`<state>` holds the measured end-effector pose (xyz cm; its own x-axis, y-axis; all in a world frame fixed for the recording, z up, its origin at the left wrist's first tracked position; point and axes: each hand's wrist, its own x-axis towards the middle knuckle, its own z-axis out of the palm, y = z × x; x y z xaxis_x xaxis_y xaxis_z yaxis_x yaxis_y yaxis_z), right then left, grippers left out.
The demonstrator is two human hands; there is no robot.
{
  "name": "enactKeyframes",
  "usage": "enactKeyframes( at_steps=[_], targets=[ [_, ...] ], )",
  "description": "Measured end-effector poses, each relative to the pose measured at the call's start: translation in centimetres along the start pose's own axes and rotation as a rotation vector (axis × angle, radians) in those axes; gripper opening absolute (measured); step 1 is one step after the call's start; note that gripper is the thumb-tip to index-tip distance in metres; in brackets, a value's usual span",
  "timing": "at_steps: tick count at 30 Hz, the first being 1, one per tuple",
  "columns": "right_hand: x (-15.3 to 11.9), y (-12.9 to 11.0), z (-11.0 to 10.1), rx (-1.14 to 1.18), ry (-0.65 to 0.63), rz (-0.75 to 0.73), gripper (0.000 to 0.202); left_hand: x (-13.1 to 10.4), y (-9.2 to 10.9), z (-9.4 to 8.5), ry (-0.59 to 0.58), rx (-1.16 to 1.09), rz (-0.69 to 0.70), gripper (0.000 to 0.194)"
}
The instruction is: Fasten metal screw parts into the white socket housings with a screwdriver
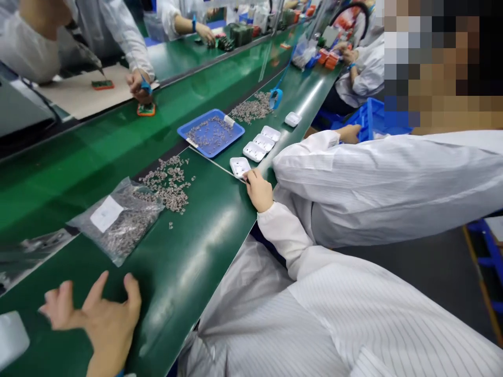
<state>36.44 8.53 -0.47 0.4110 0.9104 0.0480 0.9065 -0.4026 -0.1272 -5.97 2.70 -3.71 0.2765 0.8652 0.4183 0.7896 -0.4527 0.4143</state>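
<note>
My left hand [108, 319] hovers over the green work surface [204, 230] at the lower left. Its fingers are spread and curved, with nothing between them. At the near edge, my right hand [260, 192] has its fingers closed on the corner of a small white plastic housing [239, 165]. Just beyond that lie a few more white housings [261, 142] in a row, and a single housing [293, 119] sits farther off. A blue tray [212, 152] of small clear-and-metallic parts stands beside them. Loose parts [168, 183] spill near a plastic bag [121, 225] full of them.
Another pile of parts [253, 107] lies behind the tray, beside a blue strap [275, 98]. A white object [11, 340] is cut off at the left edge. A co-worker's sleeve [373, 188] is close on my right, near a blue crate [369, 118]. Other people work across the line.
</note>
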Motion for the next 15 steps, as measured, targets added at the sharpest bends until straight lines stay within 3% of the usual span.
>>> enactKeyframes(
  at_steps=[1,2,5,8,10,12,15],
  targets=[
    [-1.4,-1.2,-0.2,0.002,-0.018,-0.047,0.033,0.4,1.3,0.4,0.118,0.046,-0.038,0.094],
    [-3.2,-2.7,-0.4,0.006,-0.043,-0.104,0.034,0.8,2.5,0.9,0.131,0.03,-0.029,0.086],
    [-9.3,-7.2,-0.9,0.054,-0.163,-0.348,0.034,1.5,5.0,2.6,-0.009,-0.111,0.028,0.077],
    [-14.0,-10.6,-1.2,0.152,-0.338,-0.62,0.027,1.5,5.3,3.6,-0.227,-0.205,0.049,0.077],
    [-15.1,-11.8,-1.4,0.272,-0.48,-0.751,0.025,1.4,4.9,3.6,-0.31,-0.243,0.049,0.078],
    [-14.6,-12.2,-1.8,0.492,-0.58,-0.835,0.029,1.4,4.5,3.2,-0.349,-0.289,0.02,0.074],
    [-12.3,-12.0,-3.3,0.913,-0.495,-0.8,0.02,1.7,4.5,2.5,-0.397,-0.293,-0.011,0.059]
  ],
)
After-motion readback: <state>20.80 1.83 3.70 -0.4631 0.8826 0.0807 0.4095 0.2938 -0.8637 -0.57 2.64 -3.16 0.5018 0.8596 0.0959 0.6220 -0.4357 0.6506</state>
